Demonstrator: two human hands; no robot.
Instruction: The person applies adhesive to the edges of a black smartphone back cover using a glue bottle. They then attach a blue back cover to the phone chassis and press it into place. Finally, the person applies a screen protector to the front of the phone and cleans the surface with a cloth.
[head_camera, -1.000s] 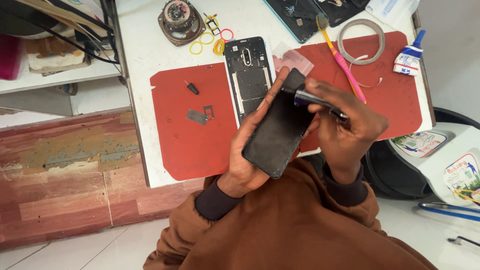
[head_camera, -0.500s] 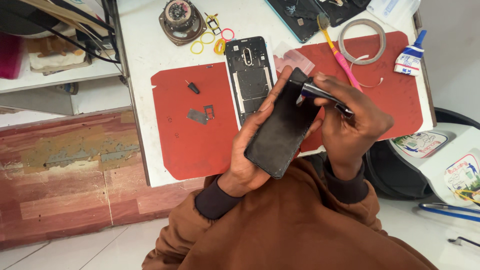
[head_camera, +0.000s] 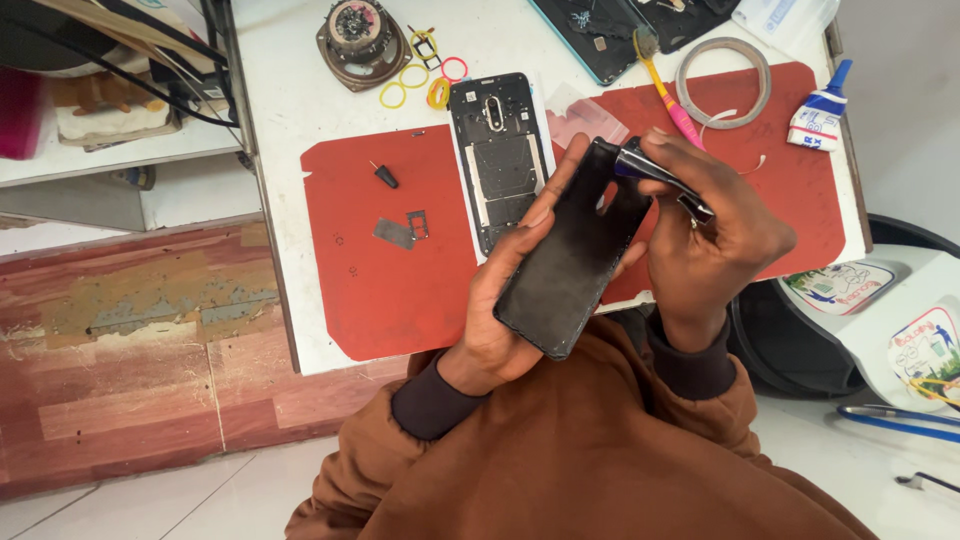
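Your left hand (head_camera: 505, 300) keeps its grip clamped around the black phone back cover (head_camera: 575, 255), thumb along one long edge and fingers behind, holding it tilted above the front edge of the tabletop (head_camera: 290, 200). Your right hand (head_camera: 715, 235) stays closed on a small dark glue tube (head_camera: 660, 178), whose tip touches the cover's upper corner. Since half a second ago the cover and both hands have barely shifted; the tube still sits at that same top corner. The cover is a flat, matte rounded rectangle with a dusty inner face. Just beyond it, a stripped phone frame (head_camera: 497, 160) lies on the smooth red mat (head_camera: 385, 270), showing grey metal plates. Near it lie a small metal bracket (head_camera: 400, 230), coloured rubber bands (head_camera: 415, 80), a pink toothbrush (head_camera: 668, 95) and a tape ring (head_camera: 722, 82)
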